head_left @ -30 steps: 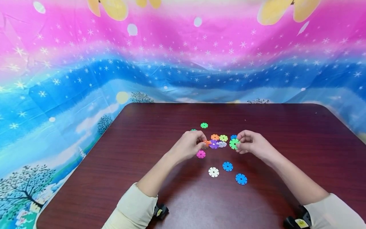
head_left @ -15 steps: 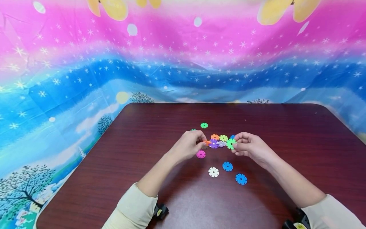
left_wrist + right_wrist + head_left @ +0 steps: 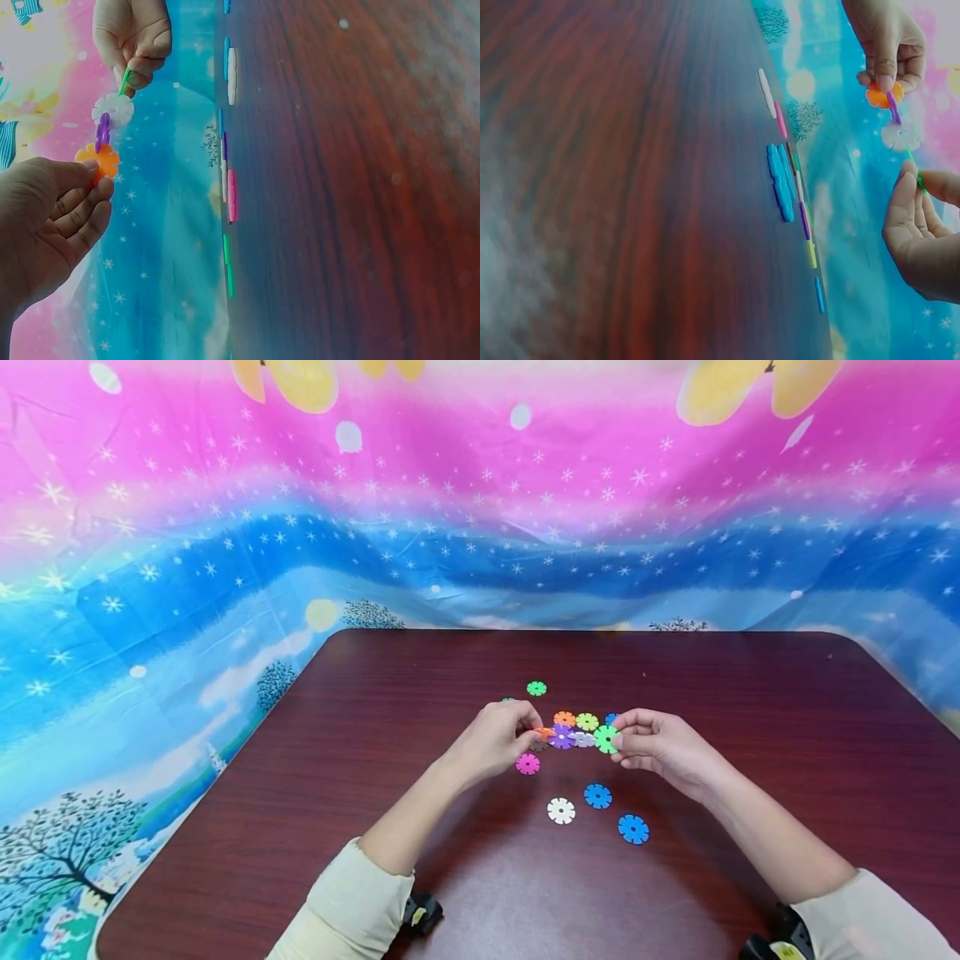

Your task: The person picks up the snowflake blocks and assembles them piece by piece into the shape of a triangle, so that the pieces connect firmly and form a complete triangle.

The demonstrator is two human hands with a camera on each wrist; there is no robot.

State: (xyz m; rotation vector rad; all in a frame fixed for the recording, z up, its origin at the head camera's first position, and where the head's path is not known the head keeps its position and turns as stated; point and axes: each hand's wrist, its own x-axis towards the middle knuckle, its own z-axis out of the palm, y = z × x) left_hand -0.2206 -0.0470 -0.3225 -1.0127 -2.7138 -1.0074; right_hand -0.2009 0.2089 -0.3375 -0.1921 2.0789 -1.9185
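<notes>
My left hand (image 3: 491,739) pinches an orange notched plastic disc (image 3: 100,160) between thumb and fingers. Slotted into it is a purple disc (image 3: 561,737), and then a whitish translucent disc (image 3: 113,109), the pieces forming a short chain held above the table. At the chain's right end, my right hand (image 3: 663,752) pinches a green disc (image 3: 607,739) whose edge meets the whitish one. Both wrist views show neighbouring discs turned crosswise to each other. Fingertips cover part of the orange and green discs.
Loose notched discs lie on the dark red table (image 3: 315,827): a white disc (image 3: 561,811), a blue disc (image 3: 633,829) and a pink disc (image 3: 528,764) nearer me, a green one (image 3: 536,688) farther back. A patterned cloth (image 3: 480,510) hangs behind the table.
My right hand has moved left with the green disc, bringing it from a gap away up against the whitish disc. My left hand has stayed in place.
</notes>
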